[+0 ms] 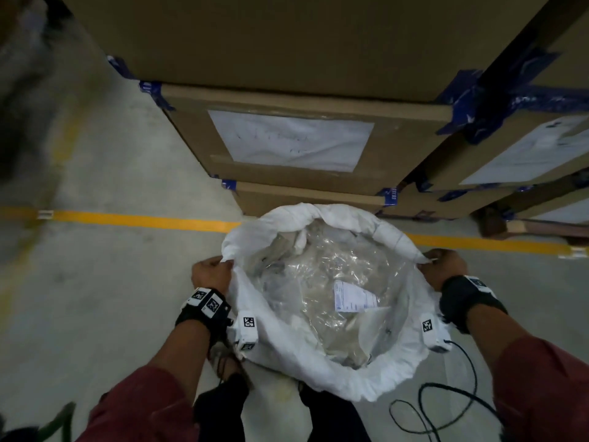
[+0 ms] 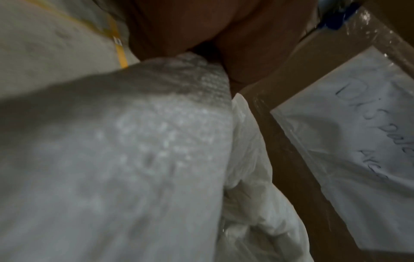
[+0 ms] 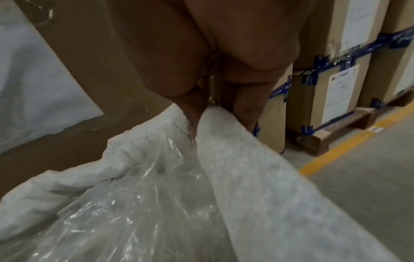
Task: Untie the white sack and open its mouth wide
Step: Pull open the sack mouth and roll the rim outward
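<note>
Inside white sack [image 1: 322, 374], clear plastic liner [image 1: 322, 272], label [image 1: 355, 300]

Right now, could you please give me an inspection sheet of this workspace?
Surface: grey concrete floor with a yellow line.
Job's things: white sack untied, mouth pulled wide; clear plastic liner and a paper label inside.
Clutter: nothing seen.
Grippers: left hand and right hand each grip the sack's rim on opposite sides.
Cables: black cable looped on the floor by the right arm.
Surroundings: stacked cardboard boxes with blue tape; wooden pallet.
</note>
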